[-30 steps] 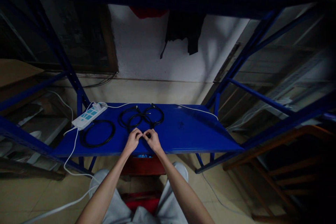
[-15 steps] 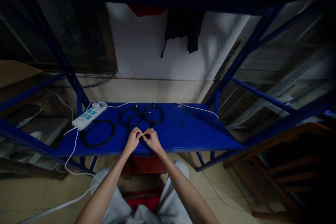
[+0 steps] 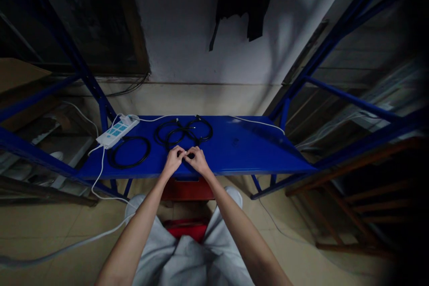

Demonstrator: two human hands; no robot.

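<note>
My left hand and my right hand meet fingertip to fingertip over the front edge of a blue shelf. Both are closed in a pinch; whatever sits between the fingers is too small or hidden to make out. Just beyond them lie several overlapping loops of black cable, with connector ends showing at the back. Left of my hands rests a separate coil of black cable, lying flat.
A white power strip with blue sockets sits at the shelf's left end, its white cord hanging over the front. Blue rack posts rise at both sides. A wooden chair stands at right, and a red stool beneath the shelf.
The view has tilted down, so the shelf and hands sit higher in the picture relative to the wall. Both hands keep their pinch at the same place on the shelf, shifting only slightly.
</note>
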